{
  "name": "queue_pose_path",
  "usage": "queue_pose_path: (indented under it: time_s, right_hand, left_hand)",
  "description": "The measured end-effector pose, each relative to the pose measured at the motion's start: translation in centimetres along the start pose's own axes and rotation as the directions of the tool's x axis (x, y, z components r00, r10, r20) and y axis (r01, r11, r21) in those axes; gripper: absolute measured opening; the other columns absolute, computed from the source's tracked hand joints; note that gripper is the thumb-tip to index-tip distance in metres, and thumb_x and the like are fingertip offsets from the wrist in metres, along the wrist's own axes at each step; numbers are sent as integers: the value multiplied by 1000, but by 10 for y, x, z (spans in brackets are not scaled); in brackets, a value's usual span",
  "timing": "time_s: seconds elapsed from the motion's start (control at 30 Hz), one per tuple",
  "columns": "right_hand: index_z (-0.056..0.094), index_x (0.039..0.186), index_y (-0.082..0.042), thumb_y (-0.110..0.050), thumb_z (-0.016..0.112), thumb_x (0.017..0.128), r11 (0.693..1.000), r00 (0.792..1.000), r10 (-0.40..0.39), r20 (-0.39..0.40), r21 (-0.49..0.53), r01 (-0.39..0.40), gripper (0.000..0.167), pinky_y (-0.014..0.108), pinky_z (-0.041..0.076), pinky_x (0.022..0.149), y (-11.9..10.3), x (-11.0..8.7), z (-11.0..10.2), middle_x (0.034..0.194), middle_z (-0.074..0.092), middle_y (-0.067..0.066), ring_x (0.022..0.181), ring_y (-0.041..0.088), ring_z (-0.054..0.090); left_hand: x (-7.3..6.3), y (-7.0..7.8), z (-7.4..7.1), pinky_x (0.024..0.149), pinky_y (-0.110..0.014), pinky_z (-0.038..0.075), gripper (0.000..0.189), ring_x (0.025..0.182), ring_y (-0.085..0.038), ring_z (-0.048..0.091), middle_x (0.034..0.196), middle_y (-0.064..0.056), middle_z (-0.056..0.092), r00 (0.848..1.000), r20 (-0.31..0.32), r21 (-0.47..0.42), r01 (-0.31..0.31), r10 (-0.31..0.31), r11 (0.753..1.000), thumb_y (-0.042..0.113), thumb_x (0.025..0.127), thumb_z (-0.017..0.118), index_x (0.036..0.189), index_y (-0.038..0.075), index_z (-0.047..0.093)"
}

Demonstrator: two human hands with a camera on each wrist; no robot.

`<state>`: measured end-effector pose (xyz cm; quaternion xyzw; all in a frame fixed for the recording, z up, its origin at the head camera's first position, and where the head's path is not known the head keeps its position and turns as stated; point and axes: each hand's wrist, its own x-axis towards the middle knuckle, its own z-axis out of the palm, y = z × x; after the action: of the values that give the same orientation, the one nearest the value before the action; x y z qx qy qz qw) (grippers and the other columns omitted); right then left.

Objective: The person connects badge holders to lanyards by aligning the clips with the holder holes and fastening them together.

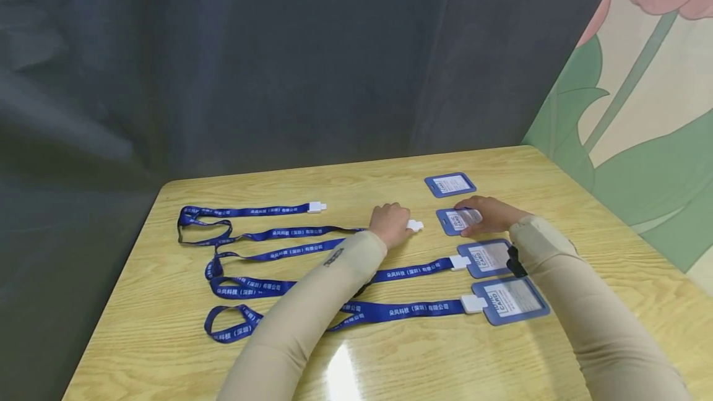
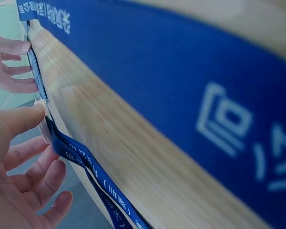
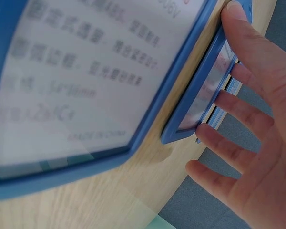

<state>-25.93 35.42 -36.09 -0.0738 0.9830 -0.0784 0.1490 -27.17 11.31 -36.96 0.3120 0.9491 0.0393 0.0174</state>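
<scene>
With 12 o'clock pointing away from the person, the left hand [image 1: 390, 224] pinches the white buckle [image 1: 414, 226] of a dark blue lanyard [image 1: 289, 233] between thumb and index finger, its other fingers loosely bent; the strap trails from it toward 9 o'clock across the wood-grain worktop [image 1: 356, 185]. At 3 o'clock from that buckle, a gap apart from it, lies the blue-framed card holder [image 1: 450, 221], clamped at its edges between the thumb and fingers of the right hand [image 1: 490, 214], which reaches over it from the 3 o'clock side. At 12 o'clock from this holder lies a loose card holder [image 1: 450, 185], touching neither hand. Toward 5 o'clock lie a third card holder [image 1: 483, 257] and, beyond it, the nearest card holder [image 1: 511, 301]; each meets at its 9 o'clock end the white fitting of its own printed strap [image 1: 412, 272] or near strap [image 1: 418, 310]. Between 9 and 10 o'clock from the left hand, the farthest lanyard [image 1: 267, 210] ends in a bare white connector [image 1: 316, 207]. A dark curtain [image 1: 334, 67] hangs at 12 o'clock, and a floral mural [image 1: 640, 110] stands toward 2 o'clock.
</scene>
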Motion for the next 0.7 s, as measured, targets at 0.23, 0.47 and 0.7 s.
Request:
queue_pose_path:
  time_s: [0.23, 0.47, 0.7]
  right_hand:
    - [47, 134, -7, -43, 73, 76, 1000, 1000, -20, -10, -2, 20, 73, 64, 29, 103, -2, -1, 0, 139, 42, 27, 128, 50, 36]
    - [48, 133, -7, -42, 74, 75, 999, 999, -36, -23, -9, 36, 72, 63, 30, 103, -2, -1, -1, 138, 44, 27, 127, 49, 38]
    - [49, 132, -5, -41, 74, 75, 997, 997, -74, -38, -8, 73, 71, 62, 31, 104, -1, -2, 1, 136, 46, 27, 126, 49, 40]
  left_hand:
    - [3, 4, 0, 81, -32, 50, 29, 84, -14, 59, 94, 1, 67, 1000, -3, 4, 1, -1, 1000, 41, 88, 60, 102, 16, 68]
    - [5, 9, 1, 81, -32, 49, 27, 86, -14, 59, 95, 2, 67, 1000, 3, 15, 4, -4, 1000, 39, 89, 60, 102, 16, 68]
    - [6, 12, 2, 82, -32, 49, 26, 86, -14, 60, 96, 2, 67, 1000, 5, 28, 11, -11, 1000, 39, 89, 60, 102, 17, 68]
